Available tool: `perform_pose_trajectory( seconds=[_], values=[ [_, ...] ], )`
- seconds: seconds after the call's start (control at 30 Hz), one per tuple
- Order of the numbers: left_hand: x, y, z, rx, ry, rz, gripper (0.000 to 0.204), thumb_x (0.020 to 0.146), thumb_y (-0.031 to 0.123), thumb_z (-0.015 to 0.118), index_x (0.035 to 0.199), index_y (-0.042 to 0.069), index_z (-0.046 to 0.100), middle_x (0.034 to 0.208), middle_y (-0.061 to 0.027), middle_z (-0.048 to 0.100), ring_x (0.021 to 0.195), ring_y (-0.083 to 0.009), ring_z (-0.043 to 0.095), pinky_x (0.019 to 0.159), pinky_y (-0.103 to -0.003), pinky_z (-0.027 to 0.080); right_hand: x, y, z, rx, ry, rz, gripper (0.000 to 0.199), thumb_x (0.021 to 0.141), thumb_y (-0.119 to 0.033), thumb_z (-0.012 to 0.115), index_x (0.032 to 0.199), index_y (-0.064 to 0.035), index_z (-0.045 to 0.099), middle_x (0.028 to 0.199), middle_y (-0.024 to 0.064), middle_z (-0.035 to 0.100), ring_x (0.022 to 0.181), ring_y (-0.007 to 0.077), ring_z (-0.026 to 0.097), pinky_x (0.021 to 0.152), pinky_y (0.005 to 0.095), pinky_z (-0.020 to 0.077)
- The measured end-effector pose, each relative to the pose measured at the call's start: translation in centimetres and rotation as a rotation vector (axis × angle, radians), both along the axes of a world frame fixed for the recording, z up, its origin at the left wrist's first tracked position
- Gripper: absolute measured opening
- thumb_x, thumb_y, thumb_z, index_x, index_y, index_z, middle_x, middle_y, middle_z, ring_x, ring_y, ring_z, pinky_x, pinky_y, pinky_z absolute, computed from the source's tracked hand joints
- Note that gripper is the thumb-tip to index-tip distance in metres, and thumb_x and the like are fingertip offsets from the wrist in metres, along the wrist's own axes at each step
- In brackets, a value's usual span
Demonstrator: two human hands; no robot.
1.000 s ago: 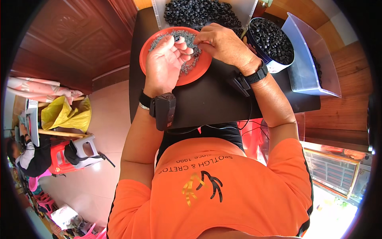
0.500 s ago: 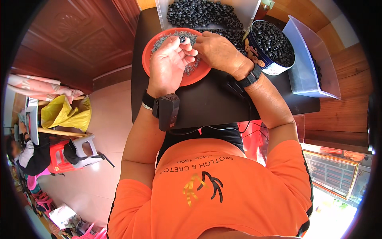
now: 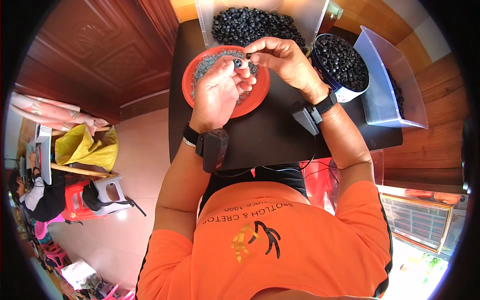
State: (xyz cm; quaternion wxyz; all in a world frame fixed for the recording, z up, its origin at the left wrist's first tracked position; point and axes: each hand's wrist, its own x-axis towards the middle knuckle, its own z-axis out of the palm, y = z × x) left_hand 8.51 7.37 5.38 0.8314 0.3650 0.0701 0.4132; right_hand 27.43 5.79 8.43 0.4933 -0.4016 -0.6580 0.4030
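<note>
My left hand [image 3: 216,97] is palm up over a red-orange bowl [image 3: 262,97]. Between its thumb and fingers sits a small round black piece with a hole [image 3: 237,63]. The bowl holds many tiny clear-grey pieces [image 3: 202,67]. Just beside the left fingertips, my right hand [image 3: 287,62] pinches something small and dark [image 3: 248,56] between thumb and forefinger; its kind is too small to make out.
Behind the bowl, a clear plastic box [image 3: 204,22] holds a heap of black pieces. A round tub [image 3: 345,94] full of similar pieces stands to the right, next to a tilted translucent bin [image 3: 372,80]. Another person [image 3: 37,197] sits at far left.
My right hand has drawn slightly away from the left fingertips, its thumb and forefinger now extended in a pinch. The left hand still holds the black piece. The whole view has shifted slightly.
</note>
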Motion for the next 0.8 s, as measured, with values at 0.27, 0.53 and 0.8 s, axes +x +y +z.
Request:
perform_pose_trajectory(
  seconds=[0.27,0.53,0.8],
  values=[
    [0.11,0.22,-0.39,-0.036,0.088,-0.02,0.022,0.094,0.026,0.047,0.097,0.006,0.057,0.088,-0.0044,0.059,0.085,-0.019,0.058,0.078,-0.031,0.044,0.58,-0.34,0.5,-0.033,0.108,0.048,0.018,0.088,-0.01,0.065,0.104,-0.0037,0.068,0.09,0.0022,0.069,0.084,0.0087,0.06,0.076,0.0237,0.0475],
    [0.25,0.09,-0.65,-0.041,0.094,-0.047,0.022,0.094,0.027,0.047,0.094,0.007,0.057,0.089,-0.0037,0.059,0.085,-0.019,0.058,0.079,-0.032,0.044,0.2,-0.28,0.12,0.007,0.13,0.159,0.017,0.088,-0.008,0.063,0.104,-0.0033,0.068,0.097,0.0044,0.066,0.09,0.0116,0.06,0.083,0.0267,0.0479],
    [0.4,-0.08,-0.63,-0.055,0.086,-0.074,0.023,0.094,0.029,0.047,0.093,0.008,0.057,0.088,-0.003,0.058,0.084,-0.0193,0.058,0.079,-0.032,0.044,0.23,-0.38,0.01,0.037,0.099,0.188,0.019,0.088,-0.006,0.062,0.106,-0.004,0.068,0.099,0.0065,0.065,0.092,0.014,0.06,0.085,0.0274,0.048]
  ],
)
